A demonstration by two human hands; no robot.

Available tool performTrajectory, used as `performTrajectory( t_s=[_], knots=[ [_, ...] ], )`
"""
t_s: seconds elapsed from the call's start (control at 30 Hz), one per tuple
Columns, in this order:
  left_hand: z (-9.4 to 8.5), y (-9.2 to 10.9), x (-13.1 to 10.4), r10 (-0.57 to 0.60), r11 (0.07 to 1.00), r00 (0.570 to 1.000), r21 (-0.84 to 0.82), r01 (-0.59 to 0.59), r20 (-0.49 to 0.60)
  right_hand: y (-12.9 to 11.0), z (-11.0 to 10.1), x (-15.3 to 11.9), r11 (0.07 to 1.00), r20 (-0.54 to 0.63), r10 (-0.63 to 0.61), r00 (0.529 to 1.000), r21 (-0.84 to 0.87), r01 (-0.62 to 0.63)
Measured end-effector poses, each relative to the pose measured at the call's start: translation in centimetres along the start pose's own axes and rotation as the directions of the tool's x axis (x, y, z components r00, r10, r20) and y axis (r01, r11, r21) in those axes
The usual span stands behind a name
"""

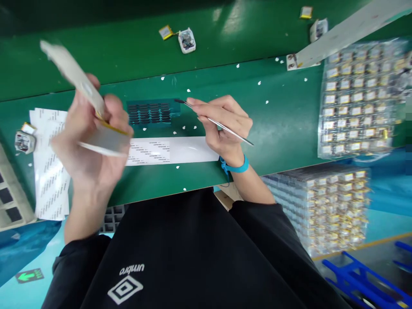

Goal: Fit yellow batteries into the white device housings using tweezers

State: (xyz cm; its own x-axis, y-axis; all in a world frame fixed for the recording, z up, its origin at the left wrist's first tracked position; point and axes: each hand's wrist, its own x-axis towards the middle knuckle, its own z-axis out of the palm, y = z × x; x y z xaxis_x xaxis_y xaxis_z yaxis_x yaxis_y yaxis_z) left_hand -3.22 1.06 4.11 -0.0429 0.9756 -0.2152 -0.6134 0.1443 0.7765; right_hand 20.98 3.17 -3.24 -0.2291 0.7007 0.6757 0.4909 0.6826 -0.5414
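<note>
My left hand (96, 141), blurred by motion, is closed around a white device housing (75, 75) and a flat silver battery (111, 137) with a yellow edge. The housing is seen nearly edge-on above the fingers; the battery lies across the palm side. Pinched in my right hand (227, 124) are thin metal tweezers (222, 125), pointing left. A small black strip (179, 101) shows at their tip, beside a blue sheet (175, 112) carrying rows of black strips (149, 113). Below lies a white backing strip (193, 150) with printed labels, partly behind both hands.
Opened white devices with batteries lie at the back (187, 40), far right (318, 30) and left (25, 141). Printed sheets (49, 171) lie left. A clear battery tray (355, 103) rests right, under a slanted white bracket (347, 32); stacked trays (331, 206) stand below. White dots are scattered about.
</note>
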Motion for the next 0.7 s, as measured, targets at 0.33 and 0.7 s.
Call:
performTrajectory(
  t_s=[0.33,0.7],
  knots=[
    [-3.0,-3.5,2.2,-0.105,0.954,0.993,0.276,0.116,-0.056,-0.9,-0.3,-0.7,0.991,0.142,-0.130,0.981,-0.018,0.134],
    [-2.3,-4.8,1.2,0.186,0.935,0.973,0.329,-0.132,-0.138,-2.1,1.6,-0.9,0.932,0.032,-0.354,0.935,-0.074,0.355]
  ],
)
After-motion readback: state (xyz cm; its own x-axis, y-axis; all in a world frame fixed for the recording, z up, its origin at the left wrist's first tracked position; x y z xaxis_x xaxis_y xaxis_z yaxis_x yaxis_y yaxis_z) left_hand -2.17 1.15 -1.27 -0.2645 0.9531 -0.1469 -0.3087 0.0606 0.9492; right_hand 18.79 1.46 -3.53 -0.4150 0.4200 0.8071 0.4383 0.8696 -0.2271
